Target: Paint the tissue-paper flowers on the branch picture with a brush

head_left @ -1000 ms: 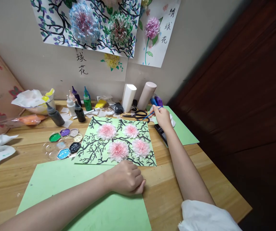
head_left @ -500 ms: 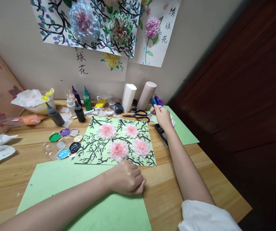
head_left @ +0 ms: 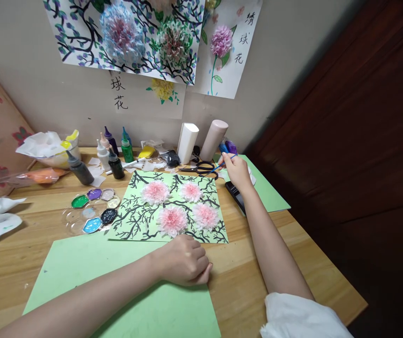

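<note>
My right hand [head_left: 238, 171] pinches a thin blue paintbrush [head_left: 222, 164] whose tip points down and left, by the black scissors [head_left: 201, 169] and the top right corner of the painted sheet. My left hand [head_left: 183, 260] rests as a closed fist below that sheet, over the edge of a larger plain green sheet [head_left: 117, 277]; nothing shows in its fingers. The painted green sheet [head_left: 134, 218] bears black branches and several raised pink-and-white flowers [head_left: 173, 220]. Just left of it lies a paint palette [head_left: 69, 220] with green, purple, white, black and blue wells.
Several paint bottles [head_left: 127, 149] stand at the back, near a tissue-filled tub [head_left: 48, 145]. Two upright containers [head_left: 188, 143] stand by the wall. A black phone-like object [head_left: 234, 197] and another green sheet [head_left: 271, 190] lie right. Flower pictures [head_left: 124, 37] hang above; a dark panel [head_left: 356, 141] rises right.
</note>
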`<state>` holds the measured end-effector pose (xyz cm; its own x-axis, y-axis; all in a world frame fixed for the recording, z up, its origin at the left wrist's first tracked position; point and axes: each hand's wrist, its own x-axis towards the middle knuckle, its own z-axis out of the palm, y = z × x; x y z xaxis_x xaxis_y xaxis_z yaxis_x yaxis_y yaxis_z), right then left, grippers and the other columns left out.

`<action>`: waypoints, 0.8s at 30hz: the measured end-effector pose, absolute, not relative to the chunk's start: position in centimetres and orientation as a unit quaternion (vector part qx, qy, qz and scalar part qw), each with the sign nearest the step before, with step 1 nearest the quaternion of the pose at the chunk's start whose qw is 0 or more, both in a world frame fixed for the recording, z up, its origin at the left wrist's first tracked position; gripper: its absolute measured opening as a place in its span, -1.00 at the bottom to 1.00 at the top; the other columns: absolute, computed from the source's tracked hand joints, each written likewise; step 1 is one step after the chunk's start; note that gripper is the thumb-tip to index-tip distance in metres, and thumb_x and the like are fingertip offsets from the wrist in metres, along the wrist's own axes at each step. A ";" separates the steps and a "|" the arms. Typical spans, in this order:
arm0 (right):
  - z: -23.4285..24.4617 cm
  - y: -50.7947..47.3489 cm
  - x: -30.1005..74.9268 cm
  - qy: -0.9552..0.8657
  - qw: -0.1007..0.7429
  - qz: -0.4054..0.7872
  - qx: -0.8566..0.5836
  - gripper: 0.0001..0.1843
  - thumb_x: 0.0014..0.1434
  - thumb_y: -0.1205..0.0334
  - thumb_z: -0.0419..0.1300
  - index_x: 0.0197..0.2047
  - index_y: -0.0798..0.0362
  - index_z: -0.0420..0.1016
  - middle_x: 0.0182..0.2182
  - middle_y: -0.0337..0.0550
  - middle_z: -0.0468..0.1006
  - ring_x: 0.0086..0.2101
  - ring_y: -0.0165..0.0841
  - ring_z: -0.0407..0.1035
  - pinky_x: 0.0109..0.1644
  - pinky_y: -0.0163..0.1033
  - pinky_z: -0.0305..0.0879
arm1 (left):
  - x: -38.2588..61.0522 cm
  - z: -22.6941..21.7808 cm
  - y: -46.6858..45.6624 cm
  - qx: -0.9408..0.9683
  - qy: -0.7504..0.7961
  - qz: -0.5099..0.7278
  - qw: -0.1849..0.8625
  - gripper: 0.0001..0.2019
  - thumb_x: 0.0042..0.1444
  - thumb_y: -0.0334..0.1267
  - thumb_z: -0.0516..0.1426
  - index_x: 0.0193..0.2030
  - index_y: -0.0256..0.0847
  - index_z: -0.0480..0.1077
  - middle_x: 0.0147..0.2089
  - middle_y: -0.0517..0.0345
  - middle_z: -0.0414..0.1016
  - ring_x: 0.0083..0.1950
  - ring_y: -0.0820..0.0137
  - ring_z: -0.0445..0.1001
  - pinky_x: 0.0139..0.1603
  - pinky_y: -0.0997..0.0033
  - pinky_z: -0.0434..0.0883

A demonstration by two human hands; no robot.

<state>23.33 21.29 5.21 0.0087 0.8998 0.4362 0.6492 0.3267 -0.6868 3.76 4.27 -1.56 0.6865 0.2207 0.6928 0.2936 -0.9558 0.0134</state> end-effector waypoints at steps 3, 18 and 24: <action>5.1 21.3 23.3 -0.693 0.431 0.141 -0.561 -0.51 0.22 -0.10 -0.07 -0.53 0.04 0.40 -0.60 -0.20 0.50 -0.48 -0.34 0.44 -0.26 -0.27 0.27 | 3.7 -1.6 4.3 -0.919 -0.139 -0.366 0.053 -0.71 0.09 -0.34 -0.01 -0.65 -0.20 0.16 -0.70 0.27 0.20 -0.66 0.50 0.16 -0.63 0.41 0.02; 5.9 20.8 22.8 -0.663 0.488 0.139 -0.550 -0.46 0.21 -0.20 -0.13 -0.49 0.03 0.37 -0.57 -0.20 0.48 -0.49 -0.35 0.44 -0.29 -0.27 0.30 | 3.7 -1.5 4.2 -0.916 -0.137 -0.375 0.048 -0.72 0.07 -0.34 0.00 -0.66 -0.19 0.19 -0.70 0.26 0.21 -0.66 0.47 0.15 -0.68 0.40 0.07; 8.8 17.2 18.5 -0.650 0.570 0.228 -0.448 -0.60 0.24 -0.08 -0.04 -0.42 0.02 0.37 -0.46 -0.22 0.47 -0.46 -0.41 0.41 -0.30 -0.29 0.31 | 3.8 -1.8 4.3 -0.925 -0.122 -0.354 0.061 -0.69 0.07 -0.30 0.00 -0.68 -0.19 0.19 -0.71 0.26 0.21 -0.68 0.50 0.21 -0.68 0.45 0.09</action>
<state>18.53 17.24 8.85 0.0512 0.8431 0.5354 0.3226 0.4934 -0.8078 3.83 4.27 -1.77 0.7191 0.1831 0.6704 0.2692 -0.9627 -0.0258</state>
